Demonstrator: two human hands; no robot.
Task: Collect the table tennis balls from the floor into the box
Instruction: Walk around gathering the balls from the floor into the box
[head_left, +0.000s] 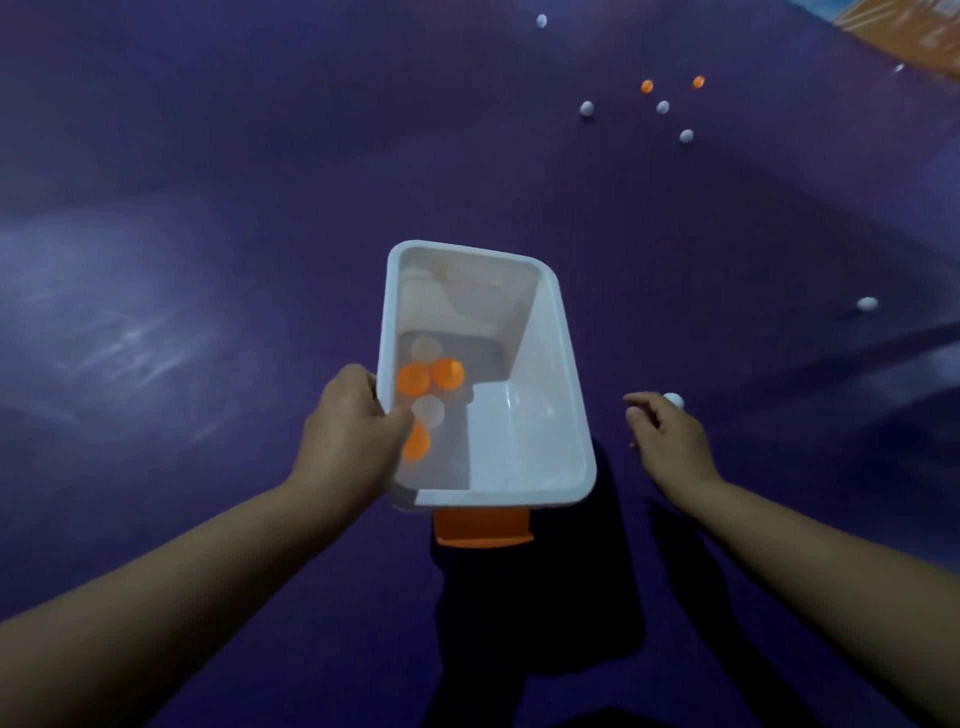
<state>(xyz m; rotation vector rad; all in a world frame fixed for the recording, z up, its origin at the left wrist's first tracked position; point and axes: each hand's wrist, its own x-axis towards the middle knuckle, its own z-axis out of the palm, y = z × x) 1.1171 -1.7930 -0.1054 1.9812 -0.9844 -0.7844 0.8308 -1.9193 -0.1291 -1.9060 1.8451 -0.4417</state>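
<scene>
Left hand (353, 431) gripped box (566, 364) rim, five balls (431, 376) inside. My right hand (670, 447) loosely curled beside white ball (673, 400) on floor (208, 260); contact unclear. Judged it light, smooth, quick to roll: pinch across middle.

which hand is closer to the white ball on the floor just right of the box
Right. The right hand is right at the white ball, fingertips beside it. The left hand grips the box by its opposite rim, across from the ball.
</scene>
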